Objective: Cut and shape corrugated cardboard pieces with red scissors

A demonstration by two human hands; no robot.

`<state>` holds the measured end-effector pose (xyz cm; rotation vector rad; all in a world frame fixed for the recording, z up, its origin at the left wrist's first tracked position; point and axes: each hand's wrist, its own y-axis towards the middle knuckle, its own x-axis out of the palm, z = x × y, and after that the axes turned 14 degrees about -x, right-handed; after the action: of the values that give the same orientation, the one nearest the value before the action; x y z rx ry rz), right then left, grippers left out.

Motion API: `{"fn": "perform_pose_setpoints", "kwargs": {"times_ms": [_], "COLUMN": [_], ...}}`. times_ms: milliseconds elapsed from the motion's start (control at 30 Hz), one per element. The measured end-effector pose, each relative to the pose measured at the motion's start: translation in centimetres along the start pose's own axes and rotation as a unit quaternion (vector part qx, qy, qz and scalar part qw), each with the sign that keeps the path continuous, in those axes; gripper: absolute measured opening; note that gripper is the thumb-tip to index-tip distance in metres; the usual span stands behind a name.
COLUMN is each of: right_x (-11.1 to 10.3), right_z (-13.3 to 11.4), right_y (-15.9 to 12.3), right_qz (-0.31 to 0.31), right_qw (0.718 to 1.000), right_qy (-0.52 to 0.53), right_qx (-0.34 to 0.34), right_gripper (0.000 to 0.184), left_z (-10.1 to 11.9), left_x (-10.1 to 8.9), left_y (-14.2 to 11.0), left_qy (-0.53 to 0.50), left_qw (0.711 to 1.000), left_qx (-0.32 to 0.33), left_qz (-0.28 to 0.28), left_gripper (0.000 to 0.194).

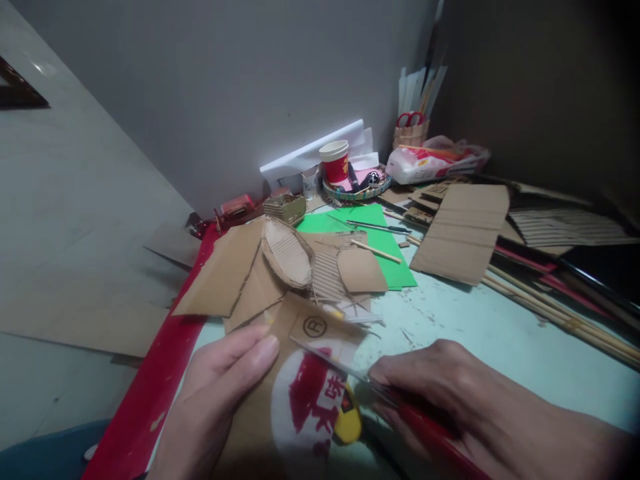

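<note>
In my left hand [225, 380] is a piece of brown cardboard [260, 417], pinched near its upper left edge. The cardboard carries a round printed logo in red, white and yellow, with a circled R above it. My right hand [450, 393] is wrapped round a pair of red-handled scissors [345, 368]. One blade lies across the face of the cardboard, pointing toward the circled R; the other blade is mostly hidden. Just beyond the held piece lie an oval cardboard shape [287, 253] with a raised rim and several loose cardboard pieces [363, 270].
Green paper [395, 263] lies mid-table, with a pen [379, 227] and a thin stick [375, 251] over it. Cardboard sheets [463, 230] and long sticks [565, 317] are at the right. A round tray [357, 195] with a red paper cup [335, 162] stands at the back.
</note>
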<state>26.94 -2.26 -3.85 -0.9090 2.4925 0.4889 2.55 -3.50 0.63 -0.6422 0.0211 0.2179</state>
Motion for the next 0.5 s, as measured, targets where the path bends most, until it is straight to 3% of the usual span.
{"fn": "perform_pose_setpoints", "kwargs": {"times_ms": [100,367,500], "right_x": [-0.2,-0.8,-1.3], "right_z": [-0.2,-0.8,-0.7], "right_y": [0.1,1.4,1.1], "right_qz": [-0.037,-0.064,-0.026], "right_qw": [0.999,0.997,0.998], "right_qy": [-0.009,0.018,-0.023], "right_qx": [-0.017,-0.036,-0.060], "right_gripper": [0.017,0.014,0.015], "left_z": [0.1,-0.4,0.0], "left_x": [0.0,0.1,-0.9], "left_y": [0.1,-0.2,0.0], "left_qy": [0.007,0.020,-0.047], "left_qw": [1.000,0.999,0.984], "left_qx": [0.003,0.044,0.010], "left_qz": [0.002,0.007,0.170], "left_gripper": [0.028,0.030,0.030]}}
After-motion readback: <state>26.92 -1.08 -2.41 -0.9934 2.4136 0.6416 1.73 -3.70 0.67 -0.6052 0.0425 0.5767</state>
